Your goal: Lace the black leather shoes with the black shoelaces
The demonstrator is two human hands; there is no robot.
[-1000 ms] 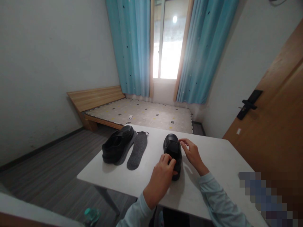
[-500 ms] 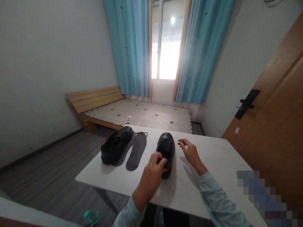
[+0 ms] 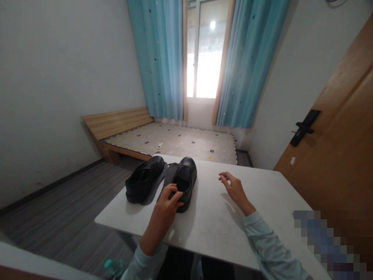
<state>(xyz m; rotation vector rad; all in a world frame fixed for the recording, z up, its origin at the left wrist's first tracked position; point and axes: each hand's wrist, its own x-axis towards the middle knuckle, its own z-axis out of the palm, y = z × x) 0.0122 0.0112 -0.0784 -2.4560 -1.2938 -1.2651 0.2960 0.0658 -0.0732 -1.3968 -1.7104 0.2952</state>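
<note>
My left hand [image 3: 165, 206] is closed on the heel end of a black shoe [image 3: 189, 179], whose toe points toward the bed. Beneath and to the left of that shoe shows part of a grey insole [image 3: 169, 173], mostly covered by it. Farther left stands a second black shoe [image 3: 143, 179], toe also pointing away from me, with a dark flat strip along its right side that I cannot make out clearly. My right hand [image 3: 234, 188] hovers over the right part of the white table [image 3: 215, 225], its fingers loosely bent and apart, holding nothing.
Past the table's far edge is a bed [image 3: 198, 146] with a small white remote [image 3: 160, 146] on it. A wooden door [image 3: 329, 136] stands at the right. Near the table's left leg is a green-capped bottle [image 3: 113, 267].
My left hand has moved left with the shoe, bringing it over the grey insole, which lay uncovered before. My right hand has stayed in place.
</note>
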